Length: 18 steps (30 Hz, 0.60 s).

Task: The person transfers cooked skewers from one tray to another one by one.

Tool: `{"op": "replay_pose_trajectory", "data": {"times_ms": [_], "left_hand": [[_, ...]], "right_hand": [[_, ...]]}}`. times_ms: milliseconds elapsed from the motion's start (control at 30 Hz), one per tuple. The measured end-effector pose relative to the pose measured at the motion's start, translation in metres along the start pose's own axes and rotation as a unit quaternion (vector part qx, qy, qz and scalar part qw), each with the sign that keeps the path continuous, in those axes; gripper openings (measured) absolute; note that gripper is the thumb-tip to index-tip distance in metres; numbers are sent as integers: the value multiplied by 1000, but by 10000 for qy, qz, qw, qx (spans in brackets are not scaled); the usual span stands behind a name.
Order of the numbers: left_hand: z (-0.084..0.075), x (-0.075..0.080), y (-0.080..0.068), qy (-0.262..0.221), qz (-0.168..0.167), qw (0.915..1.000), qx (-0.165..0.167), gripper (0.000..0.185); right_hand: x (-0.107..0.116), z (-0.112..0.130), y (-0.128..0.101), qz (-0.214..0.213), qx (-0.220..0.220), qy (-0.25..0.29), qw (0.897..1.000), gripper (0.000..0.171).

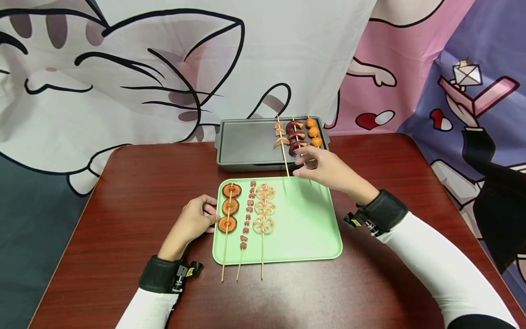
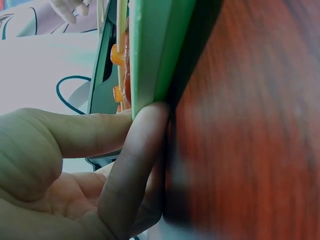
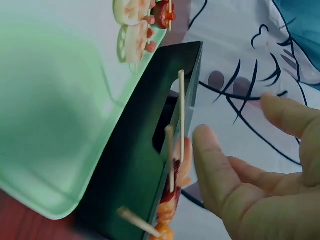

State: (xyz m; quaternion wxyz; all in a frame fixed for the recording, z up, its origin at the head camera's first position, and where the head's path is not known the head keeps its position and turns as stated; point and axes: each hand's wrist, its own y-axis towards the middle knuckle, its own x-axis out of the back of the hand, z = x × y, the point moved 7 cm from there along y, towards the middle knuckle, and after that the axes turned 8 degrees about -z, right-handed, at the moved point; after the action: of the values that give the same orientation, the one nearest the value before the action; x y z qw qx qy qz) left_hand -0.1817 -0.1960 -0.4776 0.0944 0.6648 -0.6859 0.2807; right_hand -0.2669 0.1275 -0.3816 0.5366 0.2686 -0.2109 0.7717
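Note:
My left hand (image 1: pixel 195 218) pinches the left rim of a light green tray (image 1: pixel 306 224), thumb above and finger beneath, as the left wrist view shows. On the tray lie a skewer of brown mushroom caps (image 1: pixel 230 207), one of small red meat cubes (image 1: pixel 248 217) and one of lotus root slices (image 1: pixel 264 208). Over the front edge of a grey grill pan (image 1: pixel 248 139), my right hand (image 1: pixel 330 170) holds nothing, its fingers parted. Near its fingertips are a skewer of pale curved pieces (image 1: pixel 281 132), one of dark red tentacles (image 1: pixel 297 136) and one of orange balls (image 1: pixel 313 131).
The grill pan stands behind the tray on a reddish-brown wooden table (image 1: pixel 156 178). Sticks from its skewers jut over its front edge toward the tray. A printed cartoon cloth (image 1: pixel 312 55) hangs right behind the table.

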Motion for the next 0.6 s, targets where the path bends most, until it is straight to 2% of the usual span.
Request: {"op": "replay_pose_trajectory", "data": {"times_ms": [200,400,600], "left_hand": [[-1,0,0,63,-22,10000,-3,37],[-1,1,-1,114,-61,9999,-114,35],[-2,0,-1,129,-94,9997,-169,35]], "right_hand": [[-12,11,11,201,-24,-748,9970,59],[-28,20,18,383,-30,-1648,9856,53],[-36,23,26,335,-306,-2150,9756,48]]}}
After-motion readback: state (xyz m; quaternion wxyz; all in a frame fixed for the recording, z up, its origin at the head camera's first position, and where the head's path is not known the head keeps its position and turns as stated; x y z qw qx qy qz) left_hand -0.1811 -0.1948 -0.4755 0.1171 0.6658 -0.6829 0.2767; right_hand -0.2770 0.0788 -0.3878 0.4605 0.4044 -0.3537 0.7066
